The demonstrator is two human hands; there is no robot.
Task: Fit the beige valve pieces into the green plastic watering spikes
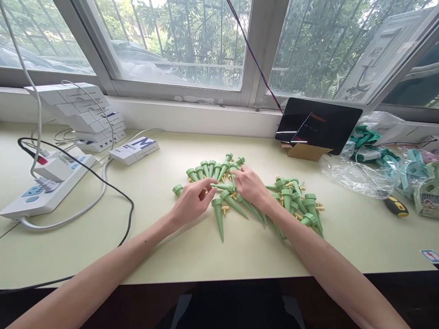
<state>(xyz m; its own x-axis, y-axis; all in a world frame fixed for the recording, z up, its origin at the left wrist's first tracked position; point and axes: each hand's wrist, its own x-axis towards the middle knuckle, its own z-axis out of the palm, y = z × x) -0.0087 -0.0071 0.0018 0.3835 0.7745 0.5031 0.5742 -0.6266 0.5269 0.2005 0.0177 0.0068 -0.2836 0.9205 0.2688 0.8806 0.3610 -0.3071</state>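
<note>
Several green plastic plant watering spikes with ribbed caps and small yellow valves lie on the table. My left hand is at the left of the middle group, thumb and index finger closed around the narrow tip of a sideways spike. That spike's cap points toward my right hand. The bent fingers of my right hand are closed at an upright-looking green spike; its lower part is partly hidden. Behind my hands, a fanned row of spikes lies caps away from me. Nearer me lies a single spike, tip toward me.
A looser pile of spikes lies beside my right forearm. A tablet leans on a cardboard stand. Left are white boxes, a power strip and cables. Right are plastic bags and a yellow-black handle.
</note>
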